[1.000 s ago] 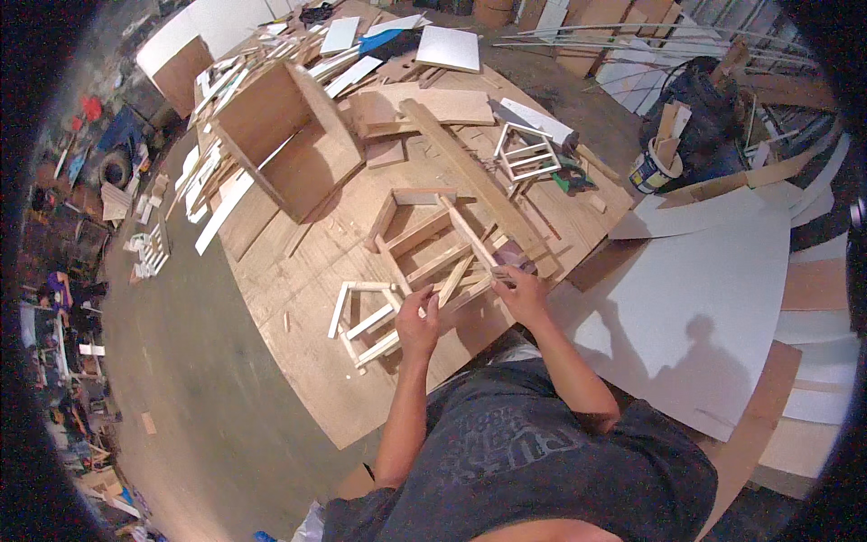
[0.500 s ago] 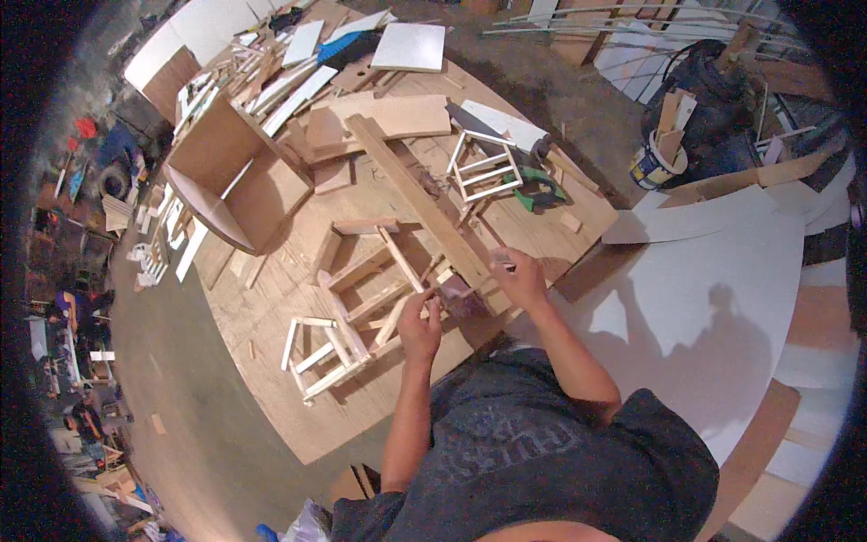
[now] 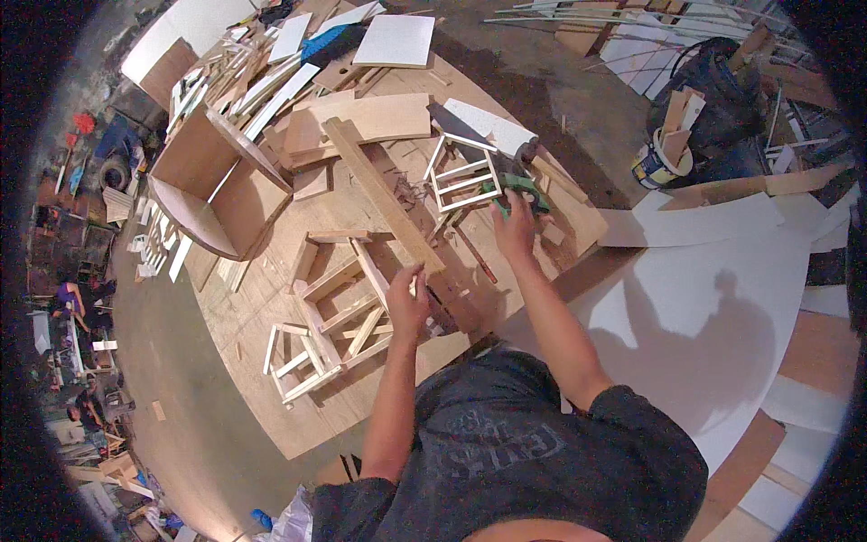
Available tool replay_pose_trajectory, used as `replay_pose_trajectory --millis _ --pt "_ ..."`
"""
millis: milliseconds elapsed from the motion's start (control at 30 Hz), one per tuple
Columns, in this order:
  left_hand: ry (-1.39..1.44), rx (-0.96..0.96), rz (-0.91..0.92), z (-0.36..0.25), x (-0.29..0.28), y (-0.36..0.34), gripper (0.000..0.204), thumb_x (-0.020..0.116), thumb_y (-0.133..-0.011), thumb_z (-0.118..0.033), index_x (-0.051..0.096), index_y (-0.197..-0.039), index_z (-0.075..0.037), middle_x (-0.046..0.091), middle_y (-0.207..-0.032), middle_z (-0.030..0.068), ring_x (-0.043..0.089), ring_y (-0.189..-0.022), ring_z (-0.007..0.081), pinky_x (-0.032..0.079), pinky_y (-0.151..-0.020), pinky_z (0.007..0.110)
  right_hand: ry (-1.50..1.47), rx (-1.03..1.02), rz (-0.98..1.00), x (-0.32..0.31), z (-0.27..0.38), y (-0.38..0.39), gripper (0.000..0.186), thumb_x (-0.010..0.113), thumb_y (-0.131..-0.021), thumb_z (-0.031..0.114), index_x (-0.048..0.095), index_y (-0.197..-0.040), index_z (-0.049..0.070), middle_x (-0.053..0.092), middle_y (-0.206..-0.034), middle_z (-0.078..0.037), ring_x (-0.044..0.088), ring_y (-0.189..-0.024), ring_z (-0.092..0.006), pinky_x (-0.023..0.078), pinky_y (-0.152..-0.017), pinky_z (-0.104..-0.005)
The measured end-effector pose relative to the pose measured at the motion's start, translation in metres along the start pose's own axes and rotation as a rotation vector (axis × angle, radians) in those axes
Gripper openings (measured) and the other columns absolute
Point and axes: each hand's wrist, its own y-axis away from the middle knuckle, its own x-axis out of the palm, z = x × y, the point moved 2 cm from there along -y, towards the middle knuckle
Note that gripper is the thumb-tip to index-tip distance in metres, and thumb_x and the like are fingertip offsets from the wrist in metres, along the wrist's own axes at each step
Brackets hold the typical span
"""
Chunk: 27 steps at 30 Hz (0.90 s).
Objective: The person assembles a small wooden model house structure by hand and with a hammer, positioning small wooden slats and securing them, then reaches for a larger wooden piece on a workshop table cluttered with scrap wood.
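Observation:
My left hand (image 3: 408, 300) is closed, with a small pale thing showing between thumb and fingers, too little seen to name. It is beside the near end of a long wooden plank (image 3: 379, 190) lying slantwise on the worktable. Farther right, my right hand (image 3: 515, 224) has its fingers over the green handle of a handsaw (image 3: 533, 191). The saw's handle is partly covered by my fingers. Touching or close to that hand is a small white house-shaped stick frame (image 3: 465, 172). Left of my left hand sits a larger house-shaped wooden frame (image 3: 312, 312).
A small stick frame (image 3: 293, 361) adjoins the larger one. A curved-sided plywood box (image 3: 217, 185) stands at the table's left edge. Offcuts and a white board (image 3: 395, 41) lie at the far end. On the floor at right stand a bucket (image 3: 664, 163) of scraps and a white sheet (image 3: 704, 289).
My right hand has left the plank's near end and reached forward to the green saw handle. The plank's near end has shifted away to the left. My left hand has moved slightly left.

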Motion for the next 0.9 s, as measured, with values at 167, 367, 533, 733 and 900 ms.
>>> replay_pose_trajectory --millis 167,367,533,733,900 --pt "0.005 0.046 -0.007 -0.001 0.021 -0.021 0.025 0.060 -0.097 -0.004 0.073 -0.119 -0.003 0.070 -0.112 0.0181 0.069 -0.103 0.0358 0.053 -0.090 0.042 0.221 0.229 0.151 0.028 -0.034 -0.051 0.040 0.072 -0.093 0.041 0.072 -0.112 0.006 0.070 -0.113 -0.024 0.064 -0.114 -0.0434 0.052 -0.094 -0.0519" --pt "-0.091 -0.058 -0.028 0.008 -0.018 0.016 0.025 0.060 -0.097 -0.004 0.074 -0.118 -0.006 0.072 -0.110 0.0159 0.069 -0.103 0.0342 0.053 -0.092 0.042 0.373 0.154 0.335 0.022 -0.015 -0.054 0.035 0.078 -0.087 0.040 0.078 -0.103 0.010 0.077 -0.097 -0.018 0.073 -0.093 -0.0397 0.056 -0.085 -0.0504" --pt "-0.073 -0.075 -0.114 0.016 -0.044 0.047 0.035 0.077 -0.090 -0.019 0.072 -0.123 -0.011 0.072 -0.113 0.0150 0.068 -0.110 0.0369 0.051 -0.101 0.047 0.049 0.162 0.273 0.004 -0.020 -0.014 0.024 0.081 -0.086 0.029 0.079 -0.100 0.010 0.078 -0.093 -0.015 0.075 -0.086 -0.0306 0.057 -0.081 -0.0418" --pt "-0.415 -0.013 0.016 0.013 -0.060 0.082 0.089 0.093 -0.073 -0.041 0.055 -0.150 -0.016 0.069 -0.118 0.0129 0.060 -0.123 0.0311 0.033 -0.118 0.056 -0.015 0.139 0.326 -0.038 0.004 0.074 0.023 0.080 -0.088 0.022 0.076 -0.096 0.001 0.076 -0.083 -0.014 0.074 -0.076 -0.0253 0.055 -0.073 -0.0386" --pt "-0.356 -0.182 0.165 0.049 -0.046 0.101 0.096 0.091 -0.074 -0.034 0.047 -0.156 -0.013 0.069 -0.120 0.0139 0.062 -0.121 0.0329 0.029 -0.120 0.057 -0.070 0.259 0.399 -0.037 0.004 0.094 0.022 0.080 -0.089 0.022 0.076 -0.096 0.002 0.076 -0.083 -0.014 0.074 -0.077 -0.0285 0.055 -0.073 -0.0407"
